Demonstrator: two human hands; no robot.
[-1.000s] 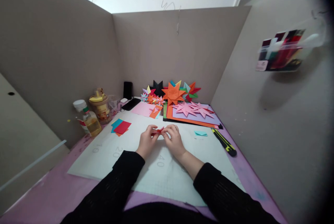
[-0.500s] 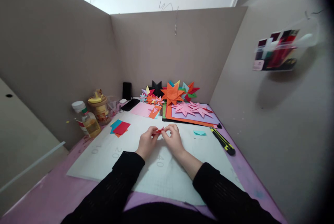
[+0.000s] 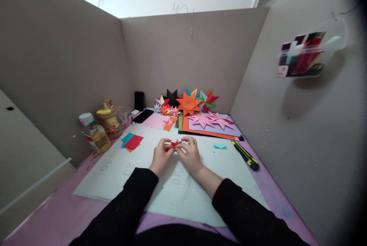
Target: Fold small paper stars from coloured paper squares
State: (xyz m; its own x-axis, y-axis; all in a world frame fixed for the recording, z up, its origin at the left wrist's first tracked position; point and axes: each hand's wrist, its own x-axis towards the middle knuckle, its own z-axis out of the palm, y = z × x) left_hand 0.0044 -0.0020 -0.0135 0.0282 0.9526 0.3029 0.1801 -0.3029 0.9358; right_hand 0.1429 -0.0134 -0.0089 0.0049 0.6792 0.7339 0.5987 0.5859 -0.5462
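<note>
A small red and pink folded paper piece [image 3: 176,144] is held just above the white sheet [image 3: 160,196] in the middle of the desk. My left hand [image 3: 163,154] pinches its left side between thumb and fingers. From the other side, my right hand [image 3: 189,155] grips it with thumb and fingertips, a ring on one finger. Parts of the paper piece are hidden by my fingers. Off to the right lies a small turquoise folded paper [image 3: 220,146]. Red, blue and orange paper squares [image 3: 134,142] overlap left of my hands.
A yellow-black utility knife [image 3: 245,155] lies at the right. Folded paper stars [image 3: 189,103] stand along the back, with pink stars [image 3: 203,119] on stacked coloured sheets. A bottle [image 3: 100,137], a lidded jar [image 3: 110,121] and a phone [image 3: 143,116] are at the left.
My fingers have shifted around the paper piece, which now looks more opened, with its points facing up. The view has moved slightly.
</note>
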